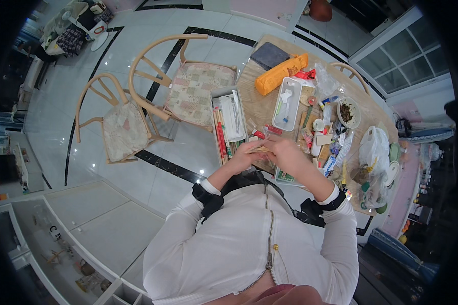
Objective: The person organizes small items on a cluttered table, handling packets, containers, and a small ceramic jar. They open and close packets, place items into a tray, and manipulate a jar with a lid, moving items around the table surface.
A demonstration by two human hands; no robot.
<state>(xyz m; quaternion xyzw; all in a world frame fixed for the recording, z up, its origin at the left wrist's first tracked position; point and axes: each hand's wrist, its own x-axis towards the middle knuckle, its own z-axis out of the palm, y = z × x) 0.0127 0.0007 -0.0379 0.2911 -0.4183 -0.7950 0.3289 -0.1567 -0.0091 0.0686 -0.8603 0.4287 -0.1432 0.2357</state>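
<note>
My left hand (242, 157) and my right hand (286, 151) meet above the table's near edge. Between their fingers is a small, thin tan object (262, 150), mostly covered, so its kind is unclear. Just left of my hands is a grey open box (213, 131) with red-wrapped sticks (220, 135) and white packets (231, 118) in it. A red tube (258, 134) and a red packet (273, 129) lie beyond my fingertips. Partly hidden below my right wrist is a tray (290, 182) with a green packet (285, 175).
On the wooden table (248, 82) are a white plastic tray (287, 103), an orange pouch (280, 74), a bowl of dark bits (348, 112), a white plastic bag (374, 143) and many small items. Two wooden chairs (200, 89) (124, 127) stand to the left.
</note>
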